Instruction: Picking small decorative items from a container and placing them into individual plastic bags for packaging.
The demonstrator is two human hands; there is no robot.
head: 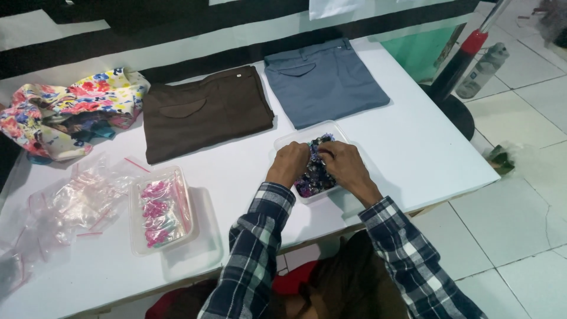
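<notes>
Both hands are working in a clear tray (289, 142) of dark beads (313, 180) on the bench (413, 147). Left hand (289, 162) and right hand (342, 162) are pinching a bead cluster (318, 147). The tray is remaining largely full; a pink-filled tray (159, 210) is sitting apart.

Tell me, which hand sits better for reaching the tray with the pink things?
Probably the left hand. Both hands are in the clear tray of dark beads, but the tray of pink pieces lies to that side, while the right hand would have to cross over.
</notes>
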